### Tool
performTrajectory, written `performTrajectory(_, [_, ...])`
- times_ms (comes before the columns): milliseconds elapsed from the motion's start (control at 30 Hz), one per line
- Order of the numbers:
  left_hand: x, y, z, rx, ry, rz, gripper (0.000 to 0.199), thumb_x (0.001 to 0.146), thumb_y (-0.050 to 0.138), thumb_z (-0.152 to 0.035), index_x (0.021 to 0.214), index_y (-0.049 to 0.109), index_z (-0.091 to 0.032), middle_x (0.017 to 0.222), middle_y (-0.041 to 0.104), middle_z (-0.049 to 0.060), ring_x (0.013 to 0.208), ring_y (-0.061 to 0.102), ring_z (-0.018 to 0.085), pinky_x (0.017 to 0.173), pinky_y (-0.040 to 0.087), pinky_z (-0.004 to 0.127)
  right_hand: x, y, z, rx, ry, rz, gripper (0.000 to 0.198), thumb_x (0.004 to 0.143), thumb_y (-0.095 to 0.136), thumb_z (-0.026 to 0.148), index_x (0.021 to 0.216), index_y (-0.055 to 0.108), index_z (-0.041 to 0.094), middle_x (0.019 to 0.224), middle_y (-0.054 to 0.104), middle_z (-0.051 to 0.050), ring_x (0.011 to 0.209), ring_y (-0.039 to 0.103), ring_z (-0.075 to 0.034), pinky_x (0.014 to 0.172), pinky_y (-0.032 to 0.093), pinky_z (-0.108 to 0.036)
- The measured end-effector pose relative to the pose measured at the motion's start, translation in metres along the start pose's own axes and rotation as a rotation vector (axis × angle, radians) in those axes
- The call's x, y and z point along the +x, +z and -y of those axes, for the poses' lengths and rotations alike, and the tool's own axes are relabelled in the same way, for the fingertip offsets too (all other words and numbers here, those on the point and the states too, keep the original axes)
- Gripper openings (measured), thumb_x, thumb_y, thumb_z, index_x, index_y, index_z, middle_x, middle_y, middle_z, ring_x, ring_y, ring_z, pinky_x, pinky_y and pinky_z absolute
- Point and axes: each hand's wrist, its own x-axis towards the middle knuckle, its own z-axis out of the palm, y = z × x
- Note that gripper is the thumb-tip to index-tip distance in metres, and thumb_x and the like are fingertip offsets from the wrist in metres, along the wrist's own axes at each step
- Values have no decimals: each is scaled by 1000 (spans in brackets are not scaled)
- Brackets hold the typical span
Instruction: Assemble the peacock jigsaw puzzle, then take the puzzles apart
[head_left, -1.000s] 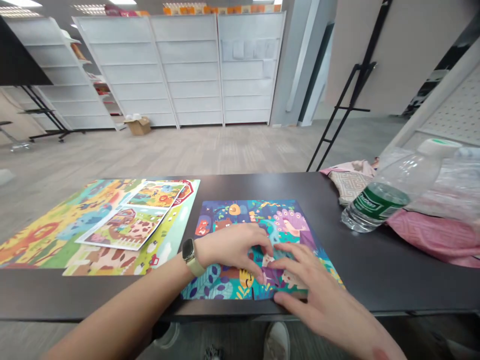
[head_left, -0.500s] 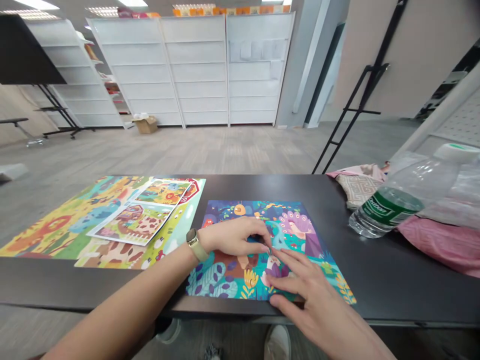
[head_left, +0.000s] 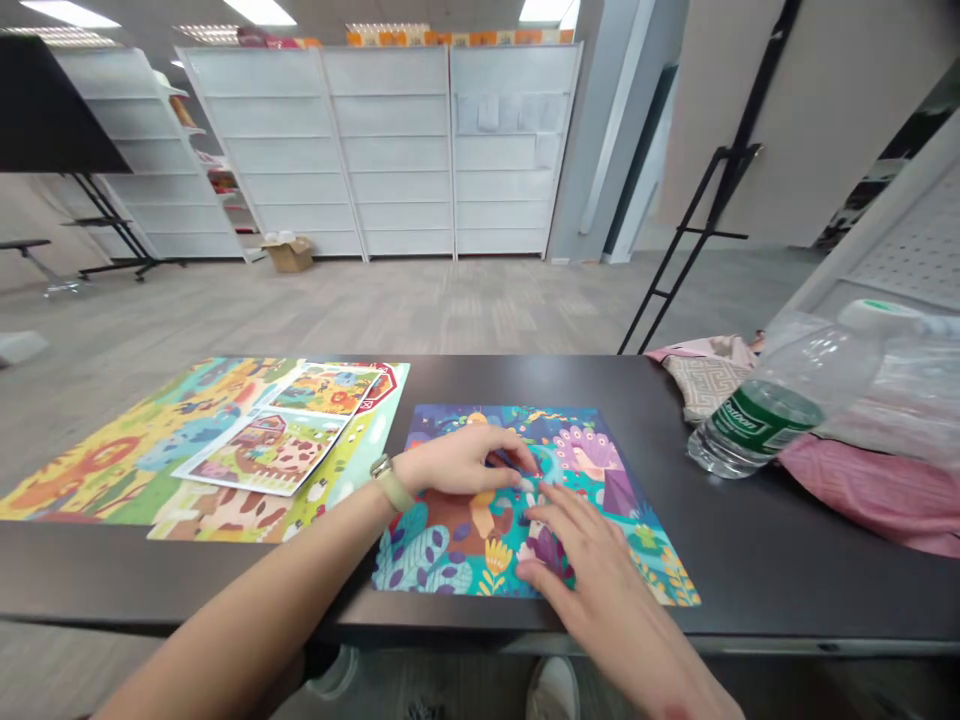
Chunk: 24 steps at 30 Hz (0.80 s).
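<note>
A colourful animal-picture jigsaw puzzle (head_left: 439,570) lies flat on the dark table, with a peacock at its upper right and leafy plants along its lower edge. My left hand (head_left: 469,460), with a watch on the wrist, reaches over its middle. The fingers bend downward with a gap between them and the thumb, and their tips rest near the centre. My right hand (head_left: 581,555) comes in from the lower right, fingers stretched out and spread on the puzzle beside a white and purple figure. The fingertips of both hands are close together. They cover part of the picture.
Two more animal pictures, a yellow one (head_left: 97,455) and a farm one (head_left: 330,470), lie overlapping at left under a printed sheet (head_left: 274,450). A water bottle (head_left: 757,425) with a green label stands at right by a pink cloth item (head_left: 870,490). The table's front edge is near me.
Both hands have shifted slightly up and left over the puzzle. The right hand uncovers more of its lower right area. The view has moved a little.
</note>
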Motion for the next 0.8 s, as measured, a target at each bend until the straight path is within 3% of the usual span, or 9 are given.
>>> performTrajectory(67, [0, -11, 7, 30, -44, -177, 15, 89, 61, -18, 100, 71, -17, 102, 73, 6, 91, 67, 17, 82, 53, 27, 3, 3, -2, -85, 17, -16, 50, 91, 58, 49, 137, 57, 30, 155, 44, -8, 147, 31, -34, 114, 33, -55])
performTrajectory(200, [-10, -43, 20, 69, -179, -758, 14, 83, 63, -19, 94, 71, -18, 92, 72, 4, 85, 67, 17, 77, 52, 26, 14, 6, 3, -240, 23, 34, 59, 96, 44, 54, 151, 42, 33, 162, 32, -8, 151, 19, -37, 118, 20, -59])
performTrajectory(300, [-32, -61, 21, 82, -208, -956, 22, 89, 52, -26, 102, 67, -16, 96, 71, 6, 87, 67, 18, 76, 52, 28, 23, 6, 7, -295, 60, 79, 61, 98, 37, 57, 154, 37, 33, 163, 29, -8, 151, 18, -37, 118, 16, -58])
performTrajectory(400, [-66, -61, 15, 119, -228, -950, 26, 90, 47, -29, 104, 65, -16, 98, 71, 8, 89, 67, 19, 77, 53, 30, 31, 4, 7, -314, 63, 118, 63, 98, 32, 60, 155, 33, 33, 164, 26, -7, 151, 18, -36, 119, 15, -57])
performTrajectory(567, [-134, -42, 2, 266, -354, -696, 28, 80, 62, -27, 107, 70, -21, 113, 71, 7, 107, 65, 25, 94, 52, 35, 43, 3, 10, -370, 167, 117, 64, 98, 31, 62, 155, 33, 34, 165, 25, -3, 152, 16, -34, 120, 11, -54])
performTrajectory(733, [-198, -45, -1, 483, -584, -677, 36, 85, 56, -21, 119, 67, -19, 129, 65, 9, 128, 53, 28, 115, 34, 40, 59, 18, 36, -399, 424, 30, 65, 102, 16, 47, 158, 28, 16, 160, 29, -25, 144, 26, -52, 106, 16, -74])
performTrajectory(800, [-218, -49, 2, 551, -672, -678, 39, 89, 54, -27, 125, 64, -18, 135, 62, 11, 133, 48, 30, 116, 30, 43, 64, 19, 45, -384, 425, 34, 66, 101, 18, 50, 158, 27, 16, 156, 35, -26, 139, 35, -51, 105, 23, -71])
